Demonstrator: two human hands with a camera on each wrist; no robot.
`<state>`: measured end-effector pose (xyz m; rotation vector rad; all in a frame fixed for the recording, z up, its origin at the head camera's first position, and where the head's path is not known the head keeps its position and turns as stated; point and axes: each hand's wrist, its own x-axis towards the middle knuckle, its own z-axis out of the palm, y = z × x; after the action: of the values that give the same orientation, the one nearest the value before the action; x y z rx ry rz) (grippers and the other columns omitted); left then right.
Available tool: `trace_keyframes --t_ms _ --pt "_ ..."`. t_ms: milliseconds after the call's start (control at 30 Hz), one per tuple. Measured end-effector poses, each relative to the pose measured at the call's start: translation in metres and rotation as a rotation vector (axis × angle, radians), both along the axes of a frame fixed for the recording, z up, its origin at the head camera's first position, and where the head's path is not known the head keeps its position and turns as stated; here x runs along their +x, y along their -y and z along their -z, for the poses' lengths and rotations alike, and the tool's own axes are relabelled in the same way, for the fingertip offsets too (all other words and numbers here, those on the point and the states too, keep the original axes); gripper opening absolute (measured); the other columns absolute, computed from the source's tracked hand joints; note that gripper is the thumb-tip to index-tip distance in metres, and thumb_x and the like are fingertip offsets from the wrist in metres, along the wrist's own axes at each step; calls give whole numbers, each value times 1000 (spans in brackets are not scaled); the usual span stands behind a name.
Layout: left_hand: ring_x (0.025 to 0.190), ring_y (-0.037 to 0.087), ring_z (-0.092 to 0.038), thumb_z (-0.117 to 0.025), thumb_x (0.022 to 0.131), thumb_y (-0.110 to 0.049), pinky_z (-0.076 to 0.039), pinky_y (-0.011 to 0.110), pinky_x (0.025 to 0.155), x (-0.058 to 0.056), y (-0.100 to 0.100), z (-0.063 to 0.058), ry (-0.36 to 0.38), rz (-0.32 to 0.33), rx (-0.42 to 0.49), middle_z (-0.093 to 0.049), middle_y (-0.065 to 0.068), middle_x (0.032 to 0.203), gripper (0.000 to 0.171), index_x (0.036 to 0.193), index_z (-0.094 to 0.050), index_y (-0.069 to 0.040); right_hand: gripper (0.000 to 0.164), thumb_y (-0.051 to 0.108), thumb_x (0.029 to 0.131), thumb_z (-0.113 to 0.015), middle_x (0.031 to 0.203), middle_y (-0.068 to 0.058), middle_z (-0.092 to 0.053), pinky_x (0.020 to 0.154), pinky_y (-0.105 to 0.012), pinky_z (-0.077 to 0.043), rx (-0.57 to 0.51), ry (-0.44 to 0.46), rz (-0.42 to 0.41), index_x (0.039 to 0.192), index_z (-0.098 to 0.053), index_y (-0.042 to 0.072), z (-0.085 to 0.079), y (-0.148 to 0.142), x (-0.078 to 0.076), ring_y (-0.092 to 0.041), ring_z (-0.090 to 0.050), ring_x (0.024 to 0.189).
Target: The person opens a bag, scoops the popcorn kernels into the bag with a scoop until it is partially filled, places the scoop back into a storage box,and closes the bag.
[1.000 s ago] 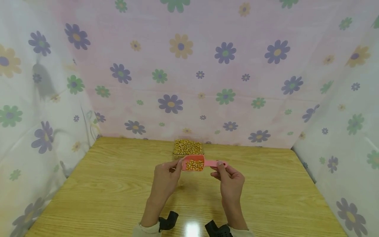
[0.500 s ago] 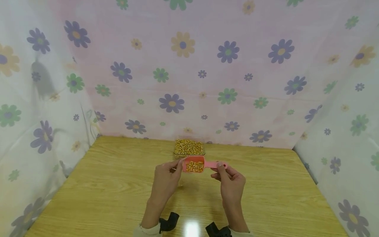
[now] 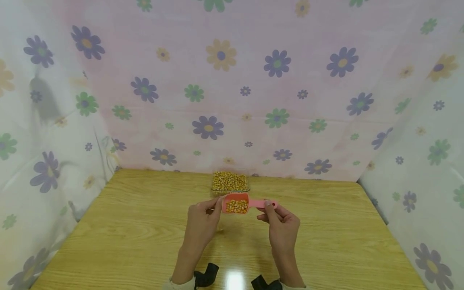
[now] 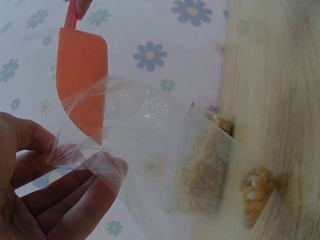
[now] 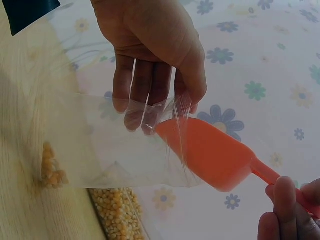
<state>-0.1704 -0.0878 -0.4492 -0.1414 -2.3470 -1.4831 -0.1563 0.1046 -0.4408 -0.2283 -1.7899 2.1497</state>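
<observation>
My right hand (image 3: 284, 229) grips the handle of a pink-orange plastic scoop (image 3: 230, 197), which lies nearly level and carries a layer of yellow corn kernels (image 3: 237, 206). With thumb and fingers, my left hand (image 3: 200, 225) pinches the mouth of a clear plastic bag (image 4: 145, 125). In both wrist views the scoop's tip is inside the bag's mouth, close to the left fingers. The bag hangs down towards the tabletop, and a small cluster of kernels (image 4: 256, 189) sits in its bottom. The head view barely shows the bag behind the left hand.
Behind the scoop, a clear rectangular container (image 3: 216, 190) full of corn kernels stands on the wooden table (image 3: 333, 225) near its back edge. Flower-printed cloth (image 3: 253, 80) hangs along the back and both sides. A black wrist mount (image 3: 206, 276) sits below each hand.
Both hands keep almost the same pose and grip. The scoop has sunk slightly in the head view, showing more gap from the container. The head view has shifted slightly.
</observation>
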Motion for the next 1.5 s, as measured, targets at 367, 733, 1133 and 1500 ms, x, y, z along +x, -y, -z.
trace_keyframes --t_ms 367,733,1133,1500 --pt "64 9 -64 -63 102 -17 -47 22 49 0 -2 2 -18 13 6 -78 11 90 23 112 -79 -3 30 17 99 -68 83 -5 -79 74 -28 -60 35 -22 6 110 -73 -11 -1 -1 0 -11 -70 60" --pt "63 9 -63 -64 102 -16 -46 24 46 0 -2 2 7 0 10 -78 12 89 22 111 -79 -3 27 15 99 -69 83 -10 -78 73 -28 -61 80 -66 11 108 -74 -10 -3 1 3 -13 -71 59" --pt "61 7 -62 -62 103 -18 -48 23 48 1 -2 2 -15 15 -3 -76 9 81 25 113 -78 -1 25 16 98 -70 83 -13 -78 66 -28 -60 113 -103 26 104 -77 -7 -2 1 3 -15 -71 58" --pt "62 8 -63 -63 103 -17 -47 23 47 0 -3 1 -18 17 -1 -76 11 81 24 113 -78 -1 23 15 98 -69 85 -21 -76 46 -22 -49 145 -141 33 102 -77 -7 -7 2 6 -13 -71 58"
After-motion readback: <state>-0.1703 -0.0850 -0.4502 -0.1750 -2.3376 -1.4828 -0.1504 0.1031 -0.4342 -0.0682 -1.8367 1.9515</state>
